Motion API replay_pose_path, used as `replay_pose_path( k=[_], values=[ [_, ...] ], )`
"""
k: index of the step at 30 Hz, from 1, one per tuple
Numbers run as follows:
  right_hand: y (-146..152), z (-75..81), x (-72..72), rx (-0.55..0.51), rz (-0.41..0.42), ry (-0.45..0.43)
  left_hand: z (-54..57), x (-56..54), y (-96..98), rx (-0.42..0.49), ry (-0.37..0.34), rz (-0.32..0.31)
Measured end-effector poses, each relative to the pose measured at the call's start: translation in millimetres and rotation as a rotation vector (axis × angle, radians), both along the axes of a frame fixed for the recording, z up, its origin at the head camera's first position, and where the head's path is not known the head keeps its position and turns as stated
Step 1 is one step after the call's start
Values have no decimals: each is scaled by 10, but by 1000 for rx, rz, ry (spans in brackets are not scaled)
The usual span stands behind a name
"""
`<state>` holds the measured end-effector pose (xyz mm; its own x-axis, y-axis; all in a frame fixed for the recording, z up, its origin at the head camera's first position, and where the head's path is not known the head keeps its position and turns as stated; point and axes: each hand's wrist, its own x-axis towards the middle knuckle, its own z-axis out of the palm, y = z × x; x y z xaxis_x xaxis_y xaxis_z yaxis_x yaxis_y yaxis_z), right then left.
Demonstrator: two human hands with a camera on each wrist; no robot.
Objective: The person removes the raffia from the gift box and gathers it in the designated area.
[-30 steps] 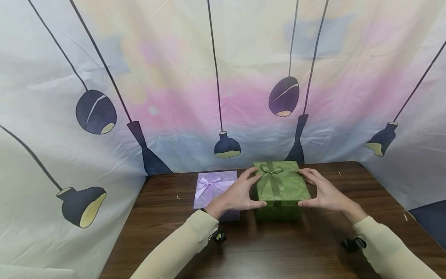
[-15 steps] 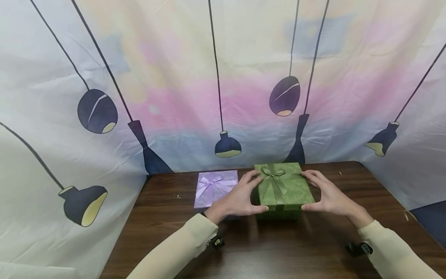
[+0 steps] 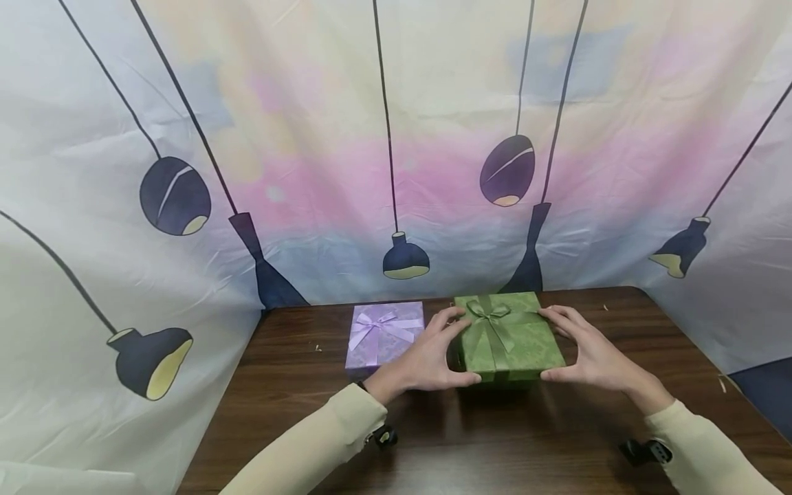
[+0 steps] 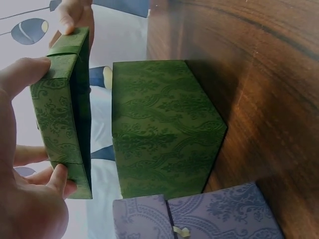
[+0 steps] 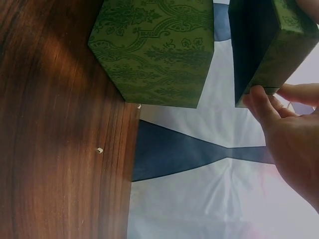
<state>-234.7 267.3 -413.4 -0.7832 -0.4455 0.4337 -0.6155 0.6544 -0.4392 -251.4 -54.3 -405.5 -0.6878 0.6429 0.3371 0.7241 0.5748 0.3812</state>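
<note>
Both hands hold the green patterned box lid (image 3: 532, 350), which has a green ribbon and bow on top. My left hand (image 3: 427, 357) grips its left side, thumb at the front corner and fingers further back. Opposite it, my right hand (image 3: 597, 357) grips the right side in the same way. The wrist views show the lid raised off the green box base (image 4: 164, 109), with a gap between them and the lid's dark inside visible. That base stands on the table, mostly hidden under the lid in the head view.
A closed lilac gift box (image 3: 380, 337) with a lilac bow stands left of the green one, partly behind my left forearm. The brown wooden table (image 3: 291, 412) backs onto a hanging cloth (image 3: 322, 172) printed with lamps. Small pale scraps lie on the tabletop.
The lid has risen off the green base and come slightly toward me and to the right, both hands moving with it. The lilac box has stayed put.
</note>
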Motion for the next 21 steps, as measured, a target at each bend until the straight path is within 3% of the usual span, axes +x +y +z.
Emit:
replay_pose_path(
  k=[11, 21],
  values=[
    [11, 23, 140, 1, -19, -4, -51, 69, -10, 25, 17, -36],
    [24, 49, 206, 24, -34, 29, -8, 145, 2, 28, 28, -28]
  ],
)
